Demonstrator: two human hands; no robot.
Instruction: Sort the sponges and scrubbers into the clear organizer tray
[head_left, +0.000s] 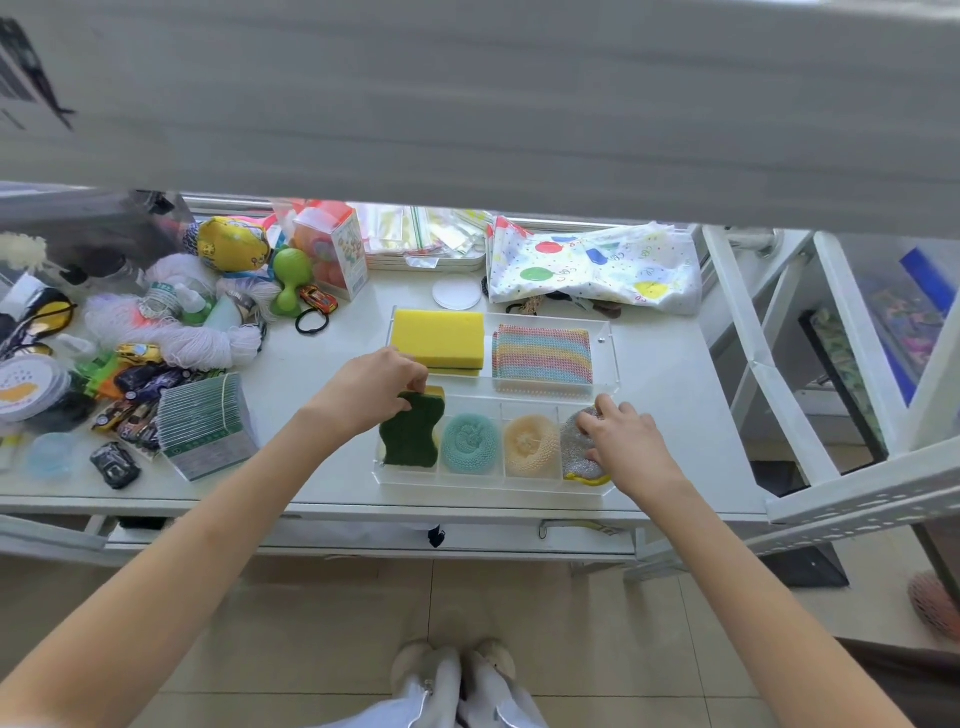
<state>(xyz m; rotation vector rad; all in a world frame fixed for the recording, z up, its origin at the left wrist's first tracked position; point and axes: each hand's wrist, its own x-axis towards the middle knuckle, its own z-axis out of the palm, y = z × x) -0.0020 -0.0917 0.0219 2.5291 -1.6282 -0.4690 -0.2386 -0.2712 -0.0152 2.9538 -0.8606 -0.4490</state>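
Observation:
The clear organizer tray (605, 340) lies on the white table. Its far compartments hold a yellow sponge (438, 338) and a rainbow mesh scrubber (542, 353). In the near row lie a green scouring sponge (413, 434), a teal round scrubber (471, 442), an orange round scrubber (531, 446) and a silver sponge with a yellow base (576, 452). My left hand (371, 387) pinches the far end of the green sponge at the leftmost compartment. My right hand (626, 441) rests on the silver sponge in the rightmost compartment, covering much of it.
Left of the tray stand a banded stack of green cards (205, 423), toy cars (115, 464), yarn (176, 332) and bottles. Behind the tray lie a white disc (456, 293), a balloon-print cloth (592, 270) and zip bags. A white metal frame (831, 499) rises at right.

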